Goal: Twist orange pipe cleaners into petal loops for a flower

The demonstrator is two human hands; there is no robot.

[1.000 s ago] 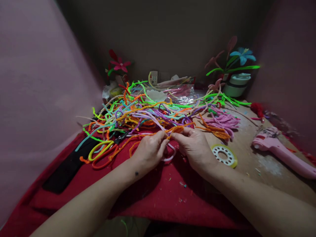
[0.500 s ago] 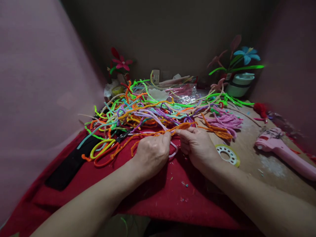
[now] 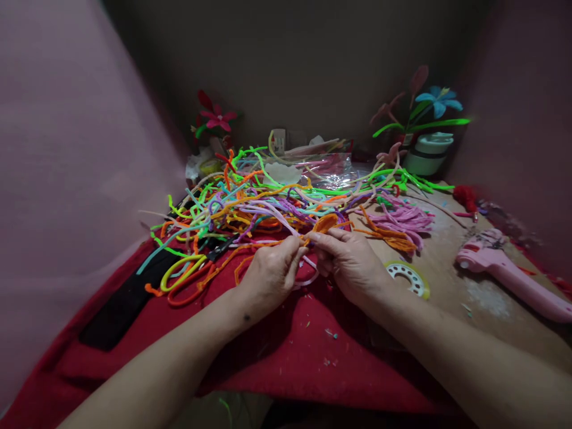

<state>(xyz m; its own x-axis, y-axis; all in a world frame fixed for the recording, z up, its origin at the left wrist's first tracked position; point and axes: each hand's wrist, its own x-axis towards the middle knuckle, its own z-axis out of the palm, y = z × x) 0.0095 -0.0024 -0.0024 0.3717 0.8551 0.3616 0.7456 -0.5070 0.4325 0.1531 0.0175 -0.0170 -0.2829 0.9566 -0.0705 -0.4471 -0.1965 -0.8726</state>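
Both my hands meet at the near edge of a tangled heap of colourful pipe cleaners [image 3: 250, 196]. My left hand [image 3: 272, 265] is closed, its thumb and fingers pinching an orange pipe cleaner [image 3: 325, 223] whose looped part stands up behind the fingertips. From the other side my right hand [image 3: 346, 256] pinches the same orange piece, fingertips almost touching the left ones. Pale lilac pipe cleaners [image 3: 286, 221] run down behind my hands. An orange bundle [image 3: 393, 237] and a pink bundle [image 3: 409, 215] lie right of my right hand.
A tape roll [image 3: 417, 280] lies on brown cardboard [image 3: 440, 322] beside my right wrist. Farther right rests a pink glue gun [image 3: 504, 265]. A black flat item [image 3: 120, 307] lies at left on the red cloth [image 3: 277, 357]. Potted craft flowers [image 3: 440, 101] stand at the back right.
My left hand has turned, its thumb now pointing more downward. The orange piece's loop has risen and rounded behind my fingertips. The whole view has shifted slightly.
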